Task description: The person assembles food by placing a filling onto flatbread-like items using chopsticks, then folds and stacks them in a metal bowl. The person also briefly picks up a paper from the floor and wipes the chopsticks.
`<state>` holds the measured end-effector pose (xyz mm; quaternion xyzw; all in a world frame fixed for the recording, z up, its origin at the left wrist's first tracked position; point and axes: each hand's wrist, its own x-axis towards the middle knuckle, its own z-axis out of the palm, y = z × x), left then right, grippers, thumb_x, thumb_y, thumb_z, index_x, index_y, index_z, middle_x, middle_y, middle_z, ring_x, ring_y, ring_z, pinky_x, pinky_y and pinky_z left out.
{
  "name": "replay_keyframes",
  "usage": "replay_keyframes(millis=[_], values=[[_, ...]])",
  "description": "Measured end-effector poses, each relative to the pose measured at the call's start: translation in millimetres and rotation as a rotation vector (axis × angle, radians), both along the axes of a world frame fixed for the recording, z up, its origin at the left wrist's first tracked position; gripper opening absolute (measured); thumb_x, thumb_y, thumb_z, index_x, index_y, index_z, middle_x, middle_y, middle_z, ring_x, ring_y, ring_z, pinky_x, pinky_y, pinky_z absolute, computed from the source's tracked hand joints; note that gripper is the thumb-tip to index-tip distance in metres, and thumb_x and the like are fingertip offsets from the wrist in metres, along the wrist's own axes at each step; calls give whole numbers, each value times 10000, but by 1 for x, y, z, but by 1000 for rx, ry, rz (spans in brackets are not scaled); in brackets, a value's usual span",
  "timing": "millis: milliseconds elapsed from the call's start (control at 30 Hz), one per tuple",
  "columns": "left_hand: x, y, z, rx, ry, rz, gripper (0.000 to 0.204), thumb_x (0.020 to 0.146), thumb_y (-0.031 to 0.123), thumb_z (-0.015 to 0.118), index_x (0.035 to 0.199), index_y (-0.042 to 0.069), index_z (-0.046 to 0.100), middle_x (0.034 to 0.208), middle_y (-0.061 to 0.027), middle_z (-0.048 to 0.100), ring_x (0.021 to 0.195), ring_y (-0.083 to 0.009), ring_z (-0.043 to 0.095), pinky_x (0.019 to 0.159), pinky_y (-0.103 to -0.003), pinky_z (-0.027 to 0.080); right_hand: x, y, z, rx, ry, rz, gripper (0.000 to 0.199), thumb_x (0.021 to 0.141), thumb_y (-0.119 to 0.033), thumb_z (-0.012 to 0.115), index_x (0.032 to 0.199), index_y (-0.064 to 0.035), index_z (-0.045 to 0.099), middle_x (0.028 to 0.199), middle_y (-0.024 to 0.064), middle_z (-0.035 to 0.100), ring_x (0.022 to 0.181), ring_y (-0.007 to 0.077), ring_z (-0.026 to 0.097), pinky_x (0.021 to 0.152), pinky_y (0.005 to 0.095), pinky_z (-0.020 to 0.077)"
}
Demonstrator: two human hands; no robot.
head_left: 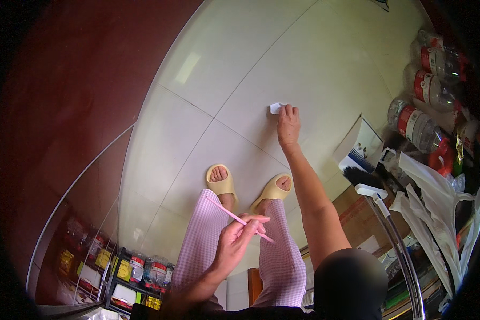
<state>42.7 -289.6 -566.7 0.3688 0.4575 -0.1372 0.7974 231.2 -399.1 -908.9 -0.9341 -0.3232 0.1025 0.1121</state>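
My left hand [233,242] is gripping a slim pink stick [228,212] between thumb and fingers, above the checked trousers [198,240]. The longer end is pointing toward the upper left; the shorter one is poking out past the fingers on the right. From this remote view I'm reading the stick as light, smooth and fairly stiff, perhaps plastic, so it is likely to be rolling under a loose pinch; I'm favouring a hold near its middle, where the balance should be sitting.

My right hand [288,129] is reaching farther out, its fingertips closing on the right side of a small white paper scrap [275,108]. I'm seeing it over the pale tiled floor [314,69], ahead of the yellow slide sandals [223,186], but I cannot tell whether it is touching the tiles. I'm guessing it's nearly weightless, soft and easily torn, suiting a gentle edge pinch.
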Motion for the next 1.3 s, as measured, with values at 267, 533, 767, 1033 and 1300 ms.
replay_keyframes(millis=[267,533,767,1033,1300], values=[[1,-3,2,-21,1,21,287,1074,141,470,1193,-51,646,938,-55,592,927,-124,585,884,-287,507,-5,16,6,65,169,5,184,805,-31,644,973,-51,572,1007,121,556,957,335,553,781,430,517],[-2,-4,1,5,53,18,285,1072,141,463,1179,-42,654,923,-51,611,912,-116,590,856,-277,501,35,85,-17,174,192,163,92,864,-92,592,942,-47,569,955,151,581,932,360,582,788,471,522],[2,-9,4,-11,48,90,298,1076,151,436,1129,-32,664,895,-40,613,893,-128,580,863,-289,462,-39,-21,-3,-52,396,222,62,861,-87,573,919,-75,592,933,128,580,889,360,597,742,464,525],[-22,-21,-5,93,104,82,317,1084,211,454,1148,-14,668,892,-33,616,897,-115,596,859,-273,484,-165,-49,12,-87,667,-126,156,847,-41,617,1000,-40,588,937,136,603,895,287,626,732,390,576],[-67,-67,-31,292,176,178,327,1070,264,484,1102,11,688,882,-34,638,822,-115,591,768,-272,489,-100,-110,224,1142,1831,-1302,162,926,-49,614,1081,-6,603,1010,79,650,946,209,638,893,391,546]])
